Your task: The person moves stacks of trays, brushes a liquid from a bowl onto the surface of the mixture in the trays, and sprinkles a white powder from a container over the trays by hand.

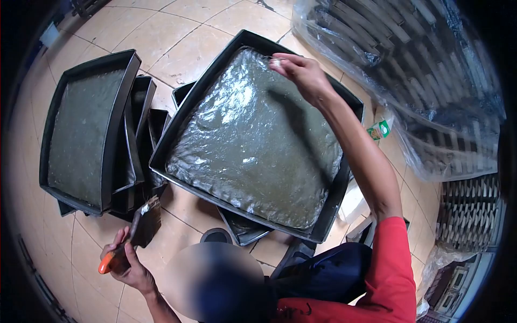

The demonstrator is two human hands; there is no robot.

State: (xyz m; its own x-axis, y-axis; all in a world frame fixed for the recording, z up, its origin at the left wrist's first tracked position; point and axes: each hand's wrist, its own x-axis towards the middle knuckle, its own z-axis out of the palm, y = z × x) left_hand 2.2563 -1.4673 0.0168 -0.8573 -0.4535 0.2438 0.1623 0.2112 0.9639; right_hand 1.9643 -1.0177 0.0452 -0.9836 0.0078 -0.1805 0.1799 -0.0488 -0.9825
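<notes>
Fingers of the left hand [129, 264] are wrapped around an orange-handled flat tool [145, 223], whose handle end points toward the lower left and whose broad dark end is aimed up and to the right; whether that end is bristle or blade cannot be told. By it, near the left stack of black pans [114, 145], bare tile is overhung. The right hand [299, 72] is held over the far part of the large black rectangular pan [209, 89], with its fingertips drawn in close together. A small pale spot is seen at the fingertips, but whether something is pinched there, or whether the pan is touched, cannot be told. The pan is placed in front of the person, set aslant on top of other pans, and its bottom is covered by a glossy grey-brown layer [258, 140], across which a shadow is cast. At the right, slatted racks are draped in clear plastic sheeting [425, 156], and a green packet [378, 130] is seen between the sheeting and the right forearm, above the tiled floor [161, 29].
</notes>
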